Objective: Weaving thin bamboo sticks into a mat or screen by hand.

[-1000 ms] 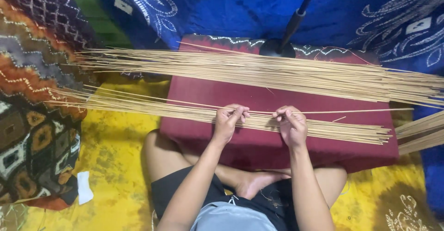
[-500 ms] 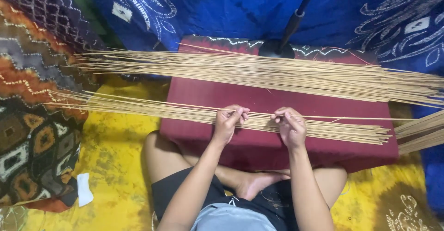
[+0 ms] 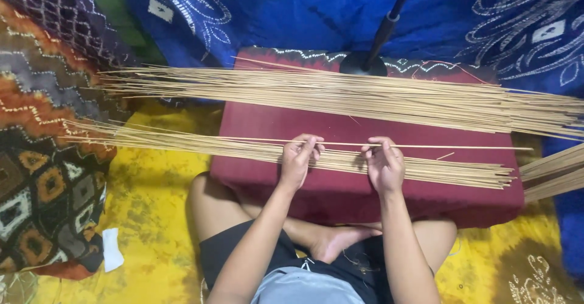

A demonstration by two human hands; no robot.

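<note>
Both hands are barely shifting versus the earlier frames; the single stick (image 3: 340, 144) is sitting a touch higher and clear of the near bundle (image 3: 201, 144), poking further out to the right.

Left hand (image 3: 296, 161): fingertips (image 3: 309, 147) are pinching the stick, thumb under, fingers curled over it. Right hand (image 3: 383, 165): same grip, fingers pressed together on the stick just right of the left hand. Stick is running level between both hands, its left end over the near bundle, its right end reaching toward the pad's right edge.

Near bundle is lying directly under the hands, across the maroon pad (image 3: 340, 194), overhanging left over the yellow cloth (image 3: 152, 206). Far bundle (image 3: 340, 94) is lying well apart, along the pad's far side. A third bundle's ends (image 3: 556, 173) are showing at the right edge. Black stand (image 3: 365, 60) is sitting on the pad's far edge. Blue cloth (image 3: 292, 12) behind. Person is sitting cross-legged against the pad.
</note>
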